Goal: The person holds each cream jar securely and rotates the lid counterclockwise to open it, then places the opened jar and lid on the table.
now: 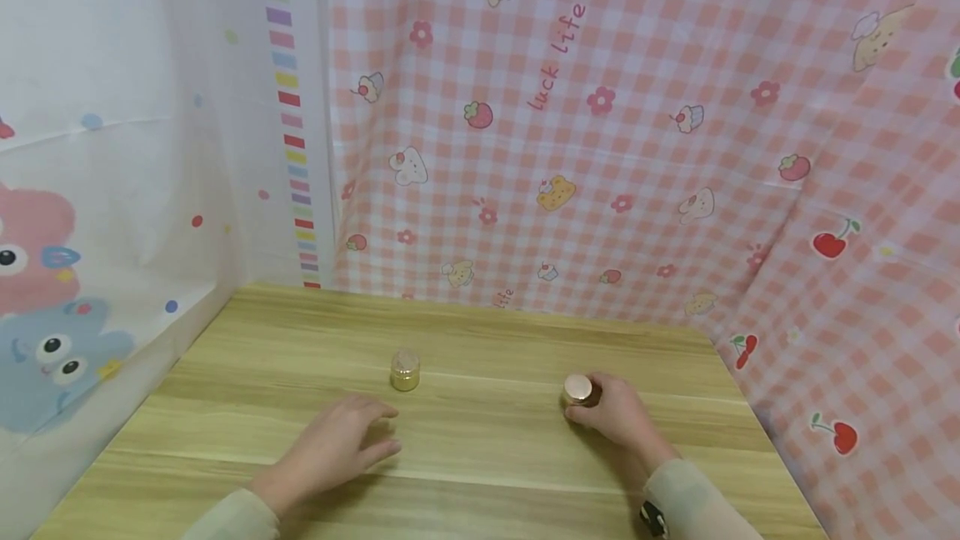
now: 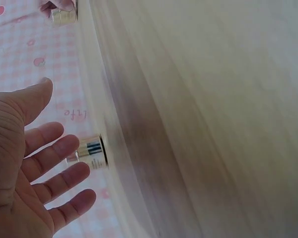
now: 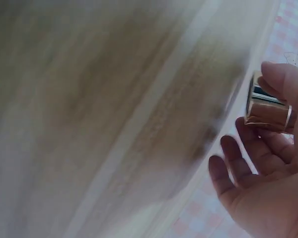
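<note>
Two small shiny gold jars stand on the wooden table. The left jar (image 1: 405, 373) is gold below with a paler top; in the left wrist view that jar (image 2: 95, 152) is partly hidden behind fingers. My left hand (image 1: 333, 444) is in front of it, apart from it, holding nothing, with its fingers spread. The right jar (image 1: 577, 387) has a flat, pale pinkish-gold top. My right hand (image 1: 617, 412) pinches its side between thumb and fingers. In the right wrist view, the thumb and index finger are at opposite sides of this jar (image 3: 268, 110), the other fingers apart from it.
The light wooden table (image 1: 465, 457) ends at a pink checked cloth (image 1: 517, 157) behind and a cherry-print cloth (image 1: 885, 307) at the right. A white cloth (image 1: 142, 165) with cartoon figures hangs at the left.
</note>
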A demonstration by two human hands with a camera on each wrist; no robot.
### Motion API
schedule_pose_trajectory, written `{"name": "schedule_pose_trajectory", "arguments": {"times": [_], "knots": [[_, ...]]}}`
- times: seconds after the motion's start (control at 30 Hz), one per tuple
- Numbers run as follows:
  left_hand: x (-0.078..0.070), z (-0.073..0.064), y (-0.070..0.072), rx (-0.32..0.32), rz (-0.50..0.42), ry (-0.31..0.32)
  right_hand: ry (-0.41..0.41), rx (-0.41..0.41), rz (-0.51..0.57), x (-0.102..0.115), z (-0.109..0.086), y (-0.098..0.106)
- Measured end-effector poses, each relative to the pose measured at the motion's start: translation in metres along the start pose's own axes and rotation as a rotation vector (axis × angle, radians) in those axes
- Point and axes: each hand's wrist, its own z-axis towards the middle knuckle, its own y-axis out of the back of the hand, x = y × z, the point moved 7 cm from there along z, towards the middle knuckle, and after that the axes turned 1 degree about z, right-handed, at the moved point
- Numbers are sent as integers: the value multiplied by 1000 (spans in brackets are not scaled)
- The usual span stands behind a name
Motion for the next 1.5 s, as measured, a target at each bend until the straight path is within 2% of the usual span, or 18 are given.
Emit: {"name": "schedule_pose_trajectory", "arguments": {"times": [0.23,0.47,0.63,0.8,1.1,1.27,1.5], "knots": [[-7,6,-3,-8,-38,-3,37,4,133,13,-6,3],[-19,16,-11,28,-166,33,70,22,278,33,-14,-3],[-36,24,-17,70,-267,31,108,30,269,51,-22,-12],[-56,35,-19,70,-328,3,177,79,221,77,-33,-20],[-84,53,-19,52,-389,-67,390,163,162,118,-55,-36],[-91,54,-21,72,-414,-82,462,205,178,130,-62,-45],[-92,54,-22,87,-398,-77,485,204,187,134,-66,-48]]}}
